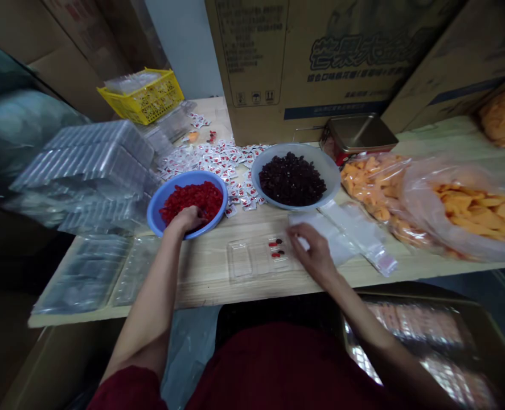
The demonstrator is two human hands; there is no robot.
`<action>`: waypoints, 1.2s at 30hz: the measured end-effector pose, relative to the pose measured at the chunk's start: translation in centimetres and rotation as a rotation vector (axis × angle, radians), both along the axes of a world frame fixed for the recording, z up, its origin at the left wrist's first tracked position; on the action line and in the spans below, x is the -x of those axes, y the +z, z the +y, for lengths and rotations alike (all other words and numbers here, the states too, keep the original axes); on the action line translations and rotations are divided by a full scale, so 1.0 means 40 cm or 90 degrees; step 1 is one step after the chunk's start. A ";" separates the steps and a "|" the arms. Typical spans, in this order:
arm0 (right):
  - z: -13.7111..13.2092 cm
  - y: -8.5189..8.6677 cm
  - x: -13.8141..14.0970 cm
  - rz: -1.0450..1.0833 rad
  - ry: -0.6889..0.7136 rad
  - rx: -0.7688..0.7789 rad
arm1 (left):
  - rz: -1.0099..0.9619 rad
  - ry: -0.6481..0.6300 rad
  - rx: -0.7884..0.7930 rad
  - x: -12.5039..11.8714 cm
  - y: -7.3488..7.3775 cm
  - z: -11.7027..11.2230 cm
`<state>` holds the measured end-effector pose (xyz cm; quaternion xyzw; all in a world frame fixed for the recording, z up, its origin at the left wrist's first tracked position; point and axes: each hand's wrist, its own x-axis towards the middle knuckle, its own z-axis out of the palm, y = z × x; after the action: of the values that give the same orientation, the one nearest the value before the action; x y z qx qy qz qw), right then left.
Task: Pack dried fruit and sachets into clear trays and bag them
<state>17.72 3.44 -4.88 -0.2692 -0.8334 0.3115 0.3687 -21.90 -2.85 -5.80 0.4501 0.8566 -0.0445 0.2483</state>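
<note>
My left hand (189,218) reaches into a blue bowl (152,212) filled with small glossy red pieces (196,199). Its fingers are bent together among the red pieces, with the tips partly hidden. My right hand (314,250) is beside the right end of a clear plastic tray (239,261) lying on the table. The right fingers are curled together, and whatever they may hold is too small or hidden to tell. A few red and dark pieces (276,255) sit in the right part of the tray. Behind it stands a pale bowl (258,165) of dark pieces (292,179).
Small printed sachets (218,159) are scattered behind the bowls. Stacked clear trays (94,154) and a yellow basket (162,97) stand at left. Bags of orange pieces (476,210), plastic sleeves (358,233) and a metal tin (363,134) are at right. Large cartons (256,74) block the back.
</note>
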 end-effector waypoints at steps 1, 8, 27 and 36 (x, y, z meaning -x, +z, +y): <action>-0.054 -0.021 -0.023 -0.022 0.029 0.021 | 0.014 0.000 0.004 -0.003 -0.002 -0.003; -0.192 -0.173 -0.083 -0.158 0.052 -0.061 | 0.046 0.014 0.037 -0.012 -0.007 -0.010; -0.196 -0.170 -0.082 -0.111 0.043 -0.040 | 0.113 0.005 -0.043 -0.066 0.008 0.000; -0.190 -0.153 -0.113 -0.098 0.036 -0.018 | 0.085 0.082 -0.195 -0.042 0.051 -0.046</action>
<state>22.26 -4.17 -10.99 -0.2634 -0.8708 0.2887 0.2984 -20.24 -4.69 -3.76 0.4232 0.8949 0.0726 0.1217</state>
